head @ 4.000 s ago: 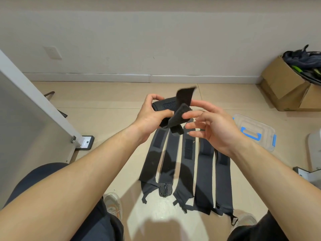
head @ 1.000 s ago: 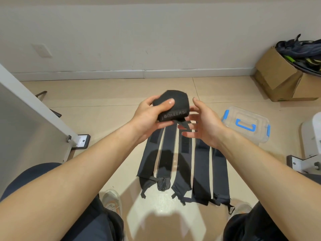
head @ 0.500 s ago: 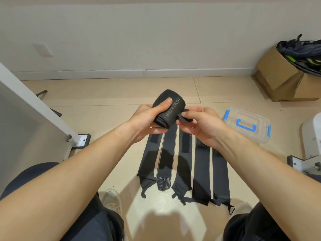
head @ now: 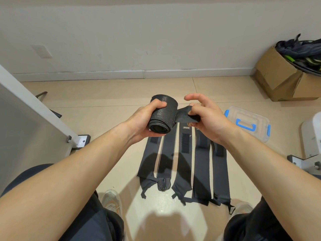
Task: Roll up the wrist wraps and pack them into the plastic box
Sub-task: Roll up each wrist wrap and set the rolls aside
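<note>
A: What lies on the floor (head: 104,94)?
B: Five flat wrist wraps (head: 202,162) in a row, with the lidded plastic box (head: 248,126) to their right.
A: And above them?
B: The left hand (head: 140,122) grips the rolled wrap (head: 163,117); the right hand (head: 210,119) pinches its loose tail (head: 185,115).

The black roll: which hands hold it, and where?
The left hand grips the rolled wrist wrap around its middle; the right hand pinches its loose end.

text | rolled wrap (head: 171,113): "BO…SI" (middle letters hidden) | flat wrap label (head: 186,127): too small to read
</note>
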Available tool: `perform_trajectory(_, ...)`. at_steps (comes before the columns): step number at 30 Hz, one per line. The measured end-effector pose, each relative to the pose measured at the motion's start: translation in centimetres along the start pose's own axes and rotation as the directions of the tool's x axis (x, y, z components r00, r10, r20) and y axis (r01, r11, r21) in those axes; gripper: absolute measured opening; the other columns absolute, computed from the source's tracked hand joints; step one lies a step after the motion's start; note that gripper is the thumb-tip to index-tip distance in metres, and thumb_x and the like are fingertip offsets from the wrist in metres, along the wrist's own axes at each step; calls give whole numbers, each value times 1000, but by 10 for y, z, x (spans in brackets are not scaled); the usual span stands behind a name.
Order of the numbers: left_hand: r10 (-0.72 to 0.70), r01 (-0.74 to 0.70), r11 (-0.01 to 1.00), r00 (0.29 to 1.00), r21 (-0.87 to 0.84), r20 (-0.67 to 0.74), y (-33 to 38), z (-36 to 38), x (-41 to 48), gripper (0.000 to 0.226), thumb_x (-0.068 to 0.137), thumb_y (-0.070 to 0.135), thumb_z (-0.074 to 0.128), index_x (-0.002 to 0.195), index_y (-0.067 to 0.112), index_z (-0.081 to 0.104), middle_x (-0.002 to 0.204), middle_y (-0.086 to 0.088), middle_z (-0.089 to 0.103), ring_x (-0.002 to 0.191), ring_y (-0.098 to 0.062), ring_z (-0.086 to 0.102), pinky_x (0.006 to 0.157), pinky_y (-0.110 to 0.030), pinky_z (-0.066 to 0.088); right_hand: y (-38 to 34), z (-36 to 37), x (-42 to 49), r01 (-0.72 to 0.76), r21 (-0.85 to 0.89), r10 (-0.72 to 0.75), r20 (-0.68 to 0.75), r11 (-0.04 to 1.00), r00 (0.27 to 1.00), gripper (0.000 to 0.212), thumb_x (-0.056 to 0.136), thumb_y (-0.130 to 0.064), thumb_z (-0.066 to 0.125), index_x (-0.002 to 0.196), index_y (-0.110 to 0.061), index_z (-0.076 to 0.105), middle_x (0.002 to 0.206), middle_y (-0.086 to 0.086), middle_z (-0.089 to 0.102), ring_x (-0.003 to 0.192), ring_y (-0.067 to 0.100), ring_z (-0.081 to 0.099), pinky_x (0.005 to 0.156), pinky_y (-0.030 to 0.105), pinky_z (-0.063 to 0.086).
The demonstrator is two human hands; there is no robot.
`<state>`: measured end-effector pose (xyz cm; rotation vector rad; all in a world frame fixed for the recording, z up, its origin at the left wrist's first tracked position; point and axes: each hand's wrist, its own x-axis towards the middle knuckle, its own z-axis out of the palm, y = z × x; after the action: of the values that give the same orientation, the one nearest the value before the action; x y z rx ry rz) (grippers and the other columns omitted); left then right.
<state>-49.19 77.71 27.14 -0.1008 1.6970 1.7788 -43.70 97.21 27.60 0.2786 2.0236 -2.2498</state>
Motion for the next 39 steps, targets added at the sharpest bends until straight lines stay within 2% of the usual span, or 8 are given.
perform_trajectory(10,0,0,999,1000,-41,9,15,-12,-1,24,93,40,58,100,20,69,85,-4,76,76,-18,73,76,-38,57,-10,-22,3,14,-241,12,110,970,994,41,93,12,51,124,-14,56,68,1,48,62,12,48,62,27,42)
perform_trajectory(15,148,-136,980,986,147,-74,6,4,7,25,91,34,69,106,14,70,92,-10,77,86,-24,75,75,-42,63,-14,-5,5,32,-133,-18,104,991,994,47,86,5,60,130,-10,54,79,15,56,57,16,51,60,29,45)
perform_trajectory(19,271,-245,943,958,224,-96,-2,15,11,19,90,30,73,107,20,71,90,-3,77,81,-19,76,64,-33,61,-9,6,6,1,-16,0,31,1000,1000,45,96,9,58,137,-7,48,80,7,68,52,13,60,63,27,55)
perform_trajectory(23,328,-306,924,943,228,-61,-10,20,9,33,81,44,72,108,24,70,93,-1,77,87,-21,76,70,-37,63,-3,14,8,1,-1,-1,-7,1000,1000,50,97,5,60,142,-10,44,78,7,66,55,14,62,63,28,54)
perform_trajectory(29,340,-317,923,937,219,-77,-9,16,9,54,76,54,74,118,20,65,101,1,76,92,-17,75,76,-41,64,-5,13,8,-53,247,52,10,968,999,52,96,1,32,147,-7,42,63,14,64,54,26,60,58,31,55)
perform_trajectory(32,289,-270,945,953,186,-84,-6,15,4,38,93,52,64,114,20,66,93,1,76,87,-20,75,78,-43,63,-2,16,4,-32,189,24,48,981,999,51,100,3,45,150,-8,39,66,8,65,55,19,61,61,27,54)
perform_trajectory(35,305,-293,925,952,241,-11,-5,17,-2,45,82,65,63,105,26,69,92,-1,77,89,-22,76,78,-41,63,5,17,3,32,9,-32,55,999,998,62,100,-5,61,154,-12,31,55,-7,57,51,8,57,62,22,51)
perform_trajectory(39,390,-395,867,917,303,78,-7,18,-8,26,83,50,72,99,29,71,93,3,77,90,-16,74,80,-37,60,9,15,5,-18,-78,18,-2,997,1000,68,93,-8,71,153,-16,38,60,3,49,45,10,47,52,23,45)
